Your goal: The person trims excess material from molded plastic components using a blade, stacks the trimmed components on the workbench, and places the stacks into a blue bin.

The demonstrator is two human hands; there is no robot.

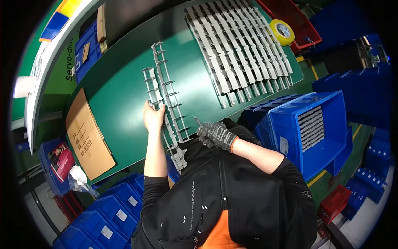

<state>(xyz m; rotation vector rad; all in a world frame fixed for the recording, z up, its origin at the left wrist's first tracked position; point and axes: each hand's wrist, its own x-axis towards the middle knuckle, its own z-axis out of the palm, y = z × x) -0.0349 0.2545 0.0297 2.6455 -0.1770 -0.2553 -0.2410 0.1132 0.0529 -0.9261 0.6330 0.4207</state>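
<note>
My bare left hand (153, 116) presses on a long grey metal strip with side tabs (150, 85) that lies on the green table (124, 95). A second, longer strip of the same kind (169, 89) lies beside it, its near end over the table's front edge. My right hand (215, 135), in a grey knit glove, is closed at the table's edge next to that strip, with a small grey piece sticking out above the fingers. What the gloved fingers grip is hard to make out.
Many grey strips (238, 50) lie side by side at the table's far right. A yellow tape roll (282, 32) sits by a red tray (296, 20). A flat cardboard sheet (87, 135) lies at the left. A blue crate (315, 128) with stacked grey parts stands to the right; more blue crates (112, 211) stand lower left.
</note>
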